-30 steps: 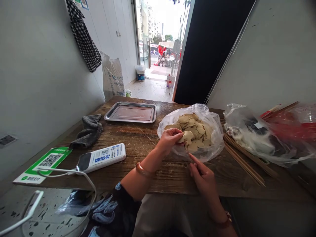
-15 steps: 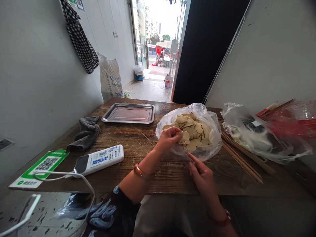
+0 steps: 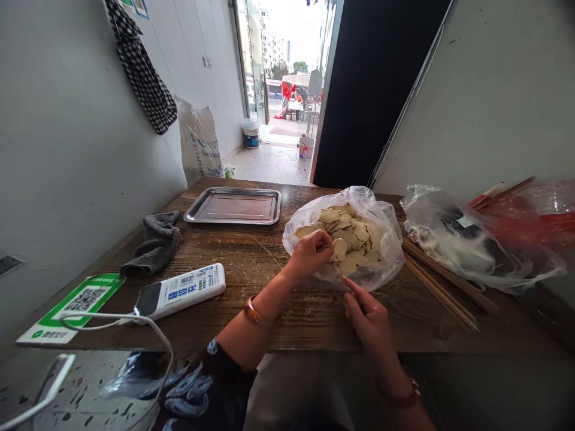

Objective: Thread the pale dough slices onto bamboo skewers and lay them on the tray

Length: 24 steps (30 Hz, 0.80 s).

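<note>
- pale slice (image 3: pixel 340 246): thin, roundish, pinched in the left hand's fingertips, facing the person
- thin stick (image 3: pixel 340 269): slanting up from the right hand's fingers to the slice's lower edge; whether it pierces is too small to tell
- pile of beige slices (image 3: pixel 353 230): flat, overlapping, heaped in an open clear plastic bag (image 3: pixel 392 263) just beyond both hands

Left hand (image 3: pixel 309 254) pinched, right hand (image 3: pixel 371 317) (lower) pinched

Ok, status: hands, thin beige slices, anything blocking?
Left hand pinching thin beige slice; right hand holding slim brown stick toward it. Other slices in clear plastic bag. No visible obstruction.
</note>
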Motion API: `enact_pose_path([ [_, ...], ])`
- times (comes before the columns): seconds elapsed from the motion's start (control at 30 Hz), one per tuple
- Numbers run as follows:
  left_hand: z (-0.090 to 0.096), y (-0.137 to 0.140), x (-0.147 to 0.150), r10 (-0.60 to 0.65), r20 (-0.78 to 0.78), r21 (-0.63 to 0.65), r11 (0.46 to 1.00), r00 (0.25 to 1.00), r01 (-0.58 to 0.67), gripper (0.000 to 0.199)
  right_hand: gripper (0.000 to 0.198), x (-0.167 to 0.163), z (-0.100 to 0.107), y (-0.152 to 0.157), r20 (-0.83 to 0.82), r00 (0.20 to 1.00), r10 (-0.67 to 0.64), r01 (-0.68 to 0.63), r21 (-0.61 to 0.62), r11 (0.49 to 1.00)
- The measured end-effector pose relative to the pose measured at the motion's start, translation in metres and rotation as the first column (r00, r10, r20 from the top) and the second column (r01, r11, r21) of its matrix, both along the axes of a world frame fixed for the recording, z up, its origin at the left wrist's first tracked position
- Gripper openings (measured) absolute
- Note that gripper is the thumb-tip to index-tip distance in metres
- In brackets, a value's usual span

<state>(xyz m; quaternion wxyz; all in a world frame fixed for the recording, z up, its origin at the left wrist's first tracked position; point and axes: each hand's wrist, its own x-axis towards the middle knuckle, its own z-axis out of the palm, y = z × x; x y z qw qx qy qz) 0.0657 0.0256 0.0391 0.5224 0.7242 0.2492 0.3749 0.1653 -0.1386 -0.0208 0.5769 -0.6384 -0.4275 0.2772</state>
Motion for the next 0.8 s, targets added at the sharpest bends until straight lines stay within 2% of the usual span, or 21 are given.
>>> enact_pose_path([
  [0.23, 0.001, -0.013, 0.002, -0.149, -0.016, -0.045, 0.988, 0.989, 0.148, 0.009, 0.051, -0.002, -0.001, -0.003, -0.054, 0.993, -0.108, 0.107, -0.012, 0.994],
  [0.43, 0.005, -0.020, 0.000, -0.217, 0.076, -0.249, 0.941, 0.973, 0.229, 0.033, 0.048, 0.000, -0.006, -0.007, -0.033, 0.978, -0.204, 0.204, -0.001, 0.979],
  [0.53, 0.004, -0.021, 0.000, -0.257, 0.027, -0.228, 0.939, 0.966, 0.256, 0.031, 0.046, -0.001, -0.005, -0.007, -0.005, 0.982, -0.191, 0.191, -0.006, 0.982],
  [0.63, 0.006, -0.017, -0.001, -0.171, -0.041, -0.108, 0.980, 0.984, 0.166, 0.025, 0.044, -0.002, -0.003, -0.006, -0.060, 0.981, -0.187, 0.187, -0.002, 0.982],
  [0.7, 0.008, -0.009, -0.003, -0.059, -0.028, -0.031, 0.998, 0.998, 0.058, 0.021, 0.043, -0.003, -0.002, -0.004, -0.139, 0.961, -0.237, 0.245, 0.039, 0.969],
  [0.8, 0.009, 0.005, -0.009, 0.080, 0.000, 0.030, 0.996, 0.997, -0.080, 0.022, 0.044, -0.002, -0.002, 0.000, -0.253, 0.917, -0.307, 0.345, 0.121, 0.931],
])
